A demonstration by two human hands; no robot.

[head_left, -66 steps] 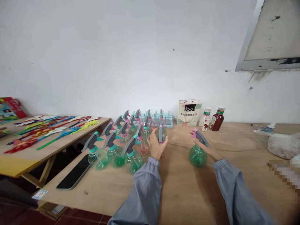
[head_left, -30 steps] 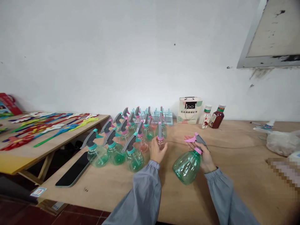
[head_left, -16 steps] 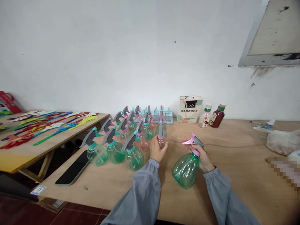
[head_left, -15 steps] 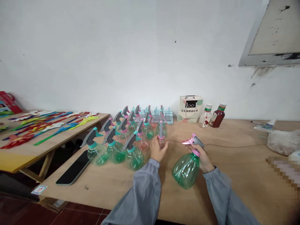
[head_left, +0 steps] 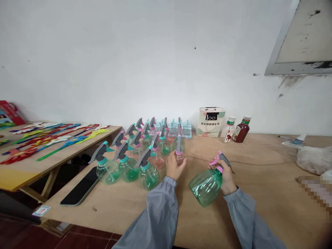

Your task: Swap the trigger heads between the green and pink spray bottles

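Note:
My right hand (head_left: 225, 174) is closed around the neck of a green spray bottle (head_left: 206, 186) with a pink-and-grey spray head (head_left: 220, 159). The bottle is tilted, its base toward the lower left, and appears to be off the table. Left of it, my left hand (head_left: 175, 165) is curled around a small pink spray bottle (head_left: 179, 157) with a grey trigger, which stands upright at the right edge of the group. Some of its fingers are hidden behind that bottle. Several green and pink spray bottles (head_left: 149, 176) stand in rows beside this hand.
A black phone (head_left: 80, 186) lies at the table's left. Along the wall stand a pale blue rack (head_left: 187, 128), a paper bag (head_left: 211, 122) and two drink bottles (head_left: 241, 130). A plastic bag (head_left: 312, 159) lies far right. Colourful flower crafts (head_left: 54, 138) cover another table.
The green bottle has tipped further, its spray head shifting right and slightly down with my right hand. My left hand keeps its place at the pink bottle.

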